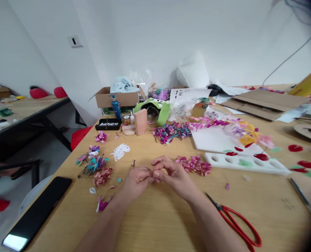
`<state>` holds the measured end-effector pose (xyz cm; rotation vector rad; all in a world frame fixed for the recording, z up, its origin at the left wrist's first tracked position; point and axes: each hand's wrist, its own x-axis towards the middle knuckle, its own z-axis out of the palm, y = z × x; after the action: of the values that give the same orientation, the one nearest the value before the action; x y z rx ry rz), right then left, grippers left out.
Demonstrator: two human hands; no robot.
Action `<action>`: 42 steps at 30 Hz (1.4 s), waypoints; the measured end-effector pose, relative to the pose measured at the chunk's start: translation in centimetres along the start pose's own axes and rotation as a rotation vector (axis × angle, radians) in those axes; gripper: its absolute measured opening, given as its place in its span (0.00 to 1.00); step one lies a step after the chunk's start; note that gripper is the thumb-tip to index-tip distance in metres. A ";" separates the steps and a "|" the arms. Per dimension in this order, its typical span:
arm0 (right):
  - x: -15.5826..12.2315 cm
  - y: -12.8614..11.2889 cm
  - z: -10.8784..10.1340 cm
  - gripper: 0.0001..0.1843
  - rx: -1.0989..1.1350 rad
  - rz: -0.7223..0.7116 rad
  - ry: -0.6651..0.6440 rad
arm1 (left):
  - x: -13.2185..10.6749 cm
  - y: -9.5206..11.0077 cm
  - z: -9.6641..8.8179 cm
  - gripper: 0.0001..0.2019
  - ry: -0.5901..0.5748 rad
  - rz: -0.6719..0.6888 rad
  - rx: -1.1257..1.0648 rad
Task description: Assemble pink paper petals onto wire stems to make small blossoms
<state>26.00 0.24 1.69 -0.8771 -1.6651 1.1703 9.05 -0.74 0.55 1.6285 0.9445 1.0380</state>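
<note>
My left hand and my right hand meet over the middle of the wooden table, fingertips pinched close together. A small purple petal shows under my right thumb and index finger. What the left fingertips pinch is hidden. Just beyond the left hand is a tiny dark stem-like piece; whether the hand touches it I cannot tell. Pink fabric-like flowers lie right of my right hand. Left of my left hand are dusty-pink flowers, teal and purple flowers and white petal pieces.
Red-handled scissors lie by my right forearm, a black phone at the left edge. Behind stand a wooden block, a blue pump bottle and a cardboard box. A white holed foam strip lies right.
</note>
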 end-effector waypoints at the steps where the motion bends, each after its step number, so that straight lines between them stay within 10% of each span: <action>1: 0.0 -0.1 -0.1 0.15 0.017 0.015 -0.009 | 0.0 0.0 0.0 0.07 -0.014 -0.005 0.007; 20: -0.4 -0.9 -0.1 0.19 0.302 0.105 -0.072 | -0.5 0.6 -1.7 0.08 0.044 -0.006 -0.130; 42: -0.4 -1.0 1.1 0.19 0.396 0.145 -0.131 | -0.6 -0.1 -1.8 0.06 -0.171 -0.013 -0.257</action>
<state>25.08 -0.80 2.38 -0.6881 -1.4152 1.6190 7.20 -0.68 0.69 1.4685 0.6776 0.9527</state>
